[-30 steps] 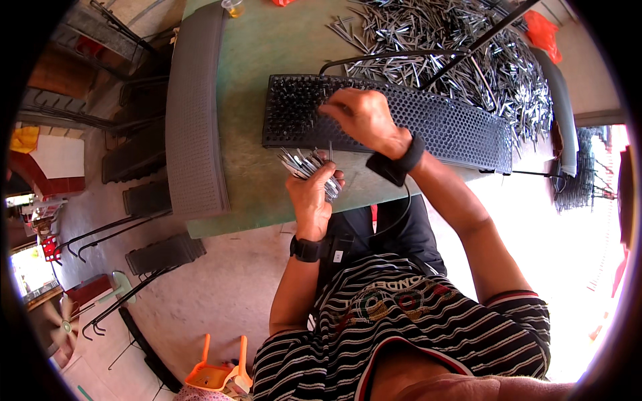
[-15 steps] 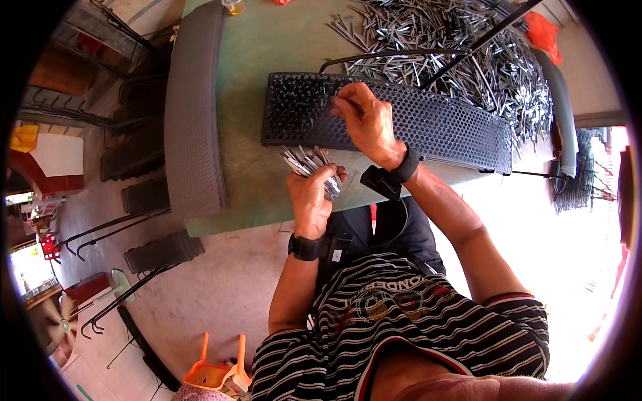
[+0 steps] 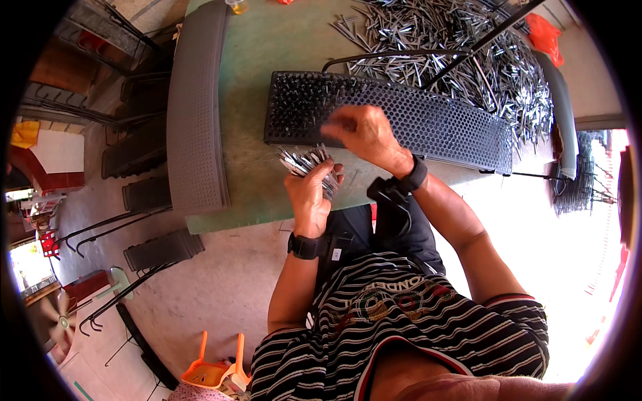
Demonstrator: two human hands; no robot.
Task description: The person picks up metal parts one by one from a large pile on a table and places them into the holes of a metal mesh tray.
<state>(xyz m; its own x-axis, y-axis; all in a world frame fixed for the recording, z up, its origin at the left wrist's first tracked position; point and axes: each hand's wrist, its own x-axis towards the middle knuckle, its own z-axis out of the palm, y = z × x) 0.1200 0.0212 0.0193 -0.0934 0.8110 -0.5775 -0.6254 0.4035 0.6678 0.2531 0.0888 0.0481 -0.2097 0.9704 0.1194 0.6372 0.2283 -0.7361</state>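
Observation:
My left hand (image 3: 309, 199) is closed round a bundle of thin metal strips (image 3: 301, 159), their ends fanning out beyond the fingers. It is just in front of the near edge of a long black perforated panel (image 3: 441, 127) on the green table. The left end of the panel is filled with many upright dark pieces (image 3: 301, 100); the round holes farther right show bare. Over the panel, close to those upright pieces, is my right hand (image 3: 369, 137), its fingers curled in a pinch. Its fingertips are blurred, and I cannot make out what is between them.
A big heap of loose metal strips (image 3: 441, 47) covers the table behind the panel, with a black rod frame (image 3: 401, 53) crossing it. Grey perforated panels (image 3: 197, 113) lie along the table's left side. An orange plastic stool (image 3: 212, 371) stands on the floor at lower left.
My right hand has moved down, toward my left hand and the panel's near edge. The left hand stays nearly in place, still round the metal strips.

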